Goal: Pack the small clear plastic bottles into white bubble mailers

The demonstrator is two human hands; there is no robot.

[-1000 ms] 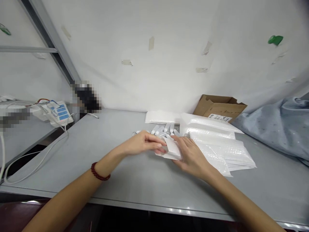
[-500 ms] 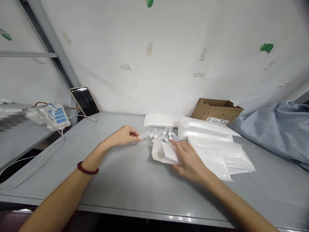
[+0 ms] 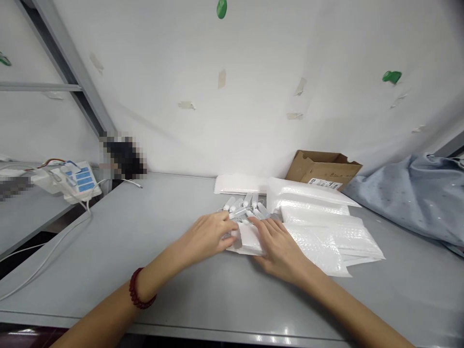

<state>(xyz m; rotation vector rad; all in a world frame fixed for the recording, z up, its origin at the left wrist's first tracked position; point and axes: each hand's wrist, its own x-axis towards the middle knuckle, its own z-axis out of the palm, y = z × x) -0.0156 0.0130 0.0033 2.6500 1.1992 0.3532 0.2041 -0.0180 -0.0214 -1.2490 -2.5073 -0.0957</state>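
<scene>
My right hand (image 3: 279, 244) is closed on a white bubble mailer (image 3: 251, 240), thumb below and fingers across its top, holding it on the table. The mailer's open end faces left. My left hand (image 3: 212, 237) is at that opening, its fingers pinched on a small translucent plastic bottle, which they now mostly hide. Just behind the mailer lies a cluster of several small translucent bottles (image 3: 238, 212) with thin rings or loops among them. A dark red beaded bracelet (image 3: 139, 290) circles my left wrist.
More white bubble mailers (image 3: 326, 224) lie overlapped on the right, and one flat mailer (image 3: 239, 184) rests against the wall. Behind them stands a cardboard box (image 3: 322, 169); blue-grey cloth (image 3: 416, 198) lies far right. At left are a power strip (image 3: 81, 181) and a white cable (image 3: 58, 246).
My left hand has moved right and toward me with the bottle from the cluster's left edge, reaching the mailer's opening. My right hand still holds the mailer. The view has shifted slightly.
</scene>
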